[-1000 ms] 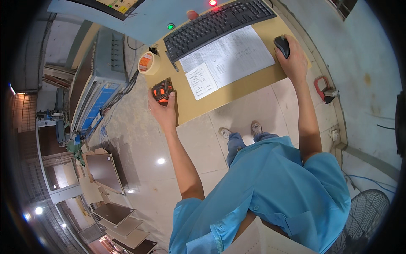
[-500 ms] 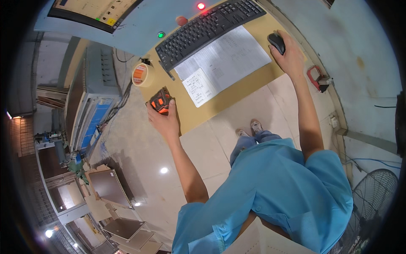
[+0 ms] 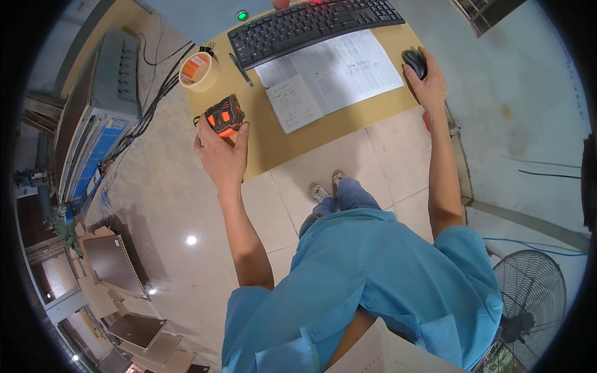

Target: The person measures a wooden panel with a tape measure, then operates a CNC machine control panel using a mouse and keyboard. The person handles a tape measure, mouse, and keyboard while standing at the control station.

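Observation:
My left hand (image 3: 221,152) is closed round a black and orange tape measure (image 3: 224,117) at the left front corner of the tan desk board (image 3: 280,152). The thumb lies along its near right side and the fingers on its left. On the board's right edge, my right hand (image 3: 429,87) grips a black computer mouse (image 3: 415,64). Between the hands lie printed sheets (image 3: 357,68) and a smaller written slip (image 3: 295,102). A black keyboard (image 3: 311,31) covers the sheets' far edge. A dark pen (image 3: 241,69) rests beside the keyboard's left end.
A roll of tape (image 3: 199,70) stands at the board's far left, beyond the tape measure. Dark cables (image 3: 152,102) run down left of the board. A green light (image 3: 242,15) glows on the panel behind. A fan (image 3: 525,304) stands low on the right; brown panels (image 3: 115,264) lie at lower left.
The view has shifted, so the screen at upper left has gone out of sight and more of the fan shows. Both hands keep their places on the tape measure and the mouse.

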The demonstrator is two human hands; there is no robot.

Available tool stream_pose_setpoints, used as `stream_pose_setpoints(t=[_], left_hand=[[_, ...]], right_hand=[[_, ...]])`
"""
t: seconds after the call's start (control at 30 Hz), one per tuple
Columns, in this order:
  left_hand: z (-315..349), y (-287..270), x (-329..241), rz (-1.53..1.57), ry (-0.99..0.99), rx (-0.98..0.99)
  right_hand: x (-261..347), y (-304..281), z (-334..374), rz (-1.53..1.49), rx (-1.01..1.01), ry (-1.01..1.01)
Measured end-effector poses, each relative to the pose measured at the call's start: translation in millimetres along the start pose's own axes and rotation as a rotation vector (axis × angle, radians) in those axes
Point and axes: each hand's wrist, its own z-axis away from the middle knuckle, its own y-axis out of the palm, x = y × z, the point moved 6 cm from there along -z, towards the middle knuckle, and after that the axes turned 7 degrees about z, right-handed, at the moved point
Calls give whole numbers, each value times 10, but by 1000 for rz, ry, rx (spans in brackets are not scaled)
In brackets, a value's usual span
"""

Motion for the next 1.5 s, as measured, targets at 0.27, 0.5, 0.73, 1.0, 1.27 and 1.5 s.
stream_pose_setpoints(t=[0.27,0.5,0.73,1.0,1.27,1.5], left_hand=[[-5,-10,36,25,-170,74],[33,-49,46,7,-237,11],[37,-70,40,46,-210,-10],[13,-54,69,93,-228,21],[23,-73,42,68,-252,34],[23,-67,68,85,-229,33]], right_hand=[[-76,66,-24,24,-16,-27],[-110,90,-33,-9,3,-20],[-125,124,-44,-30,4,-8],[-76,71,-34,22,-13,-24],[-64,73,-28,32,14,13],[-67,79,-30,14,-12,-4]])
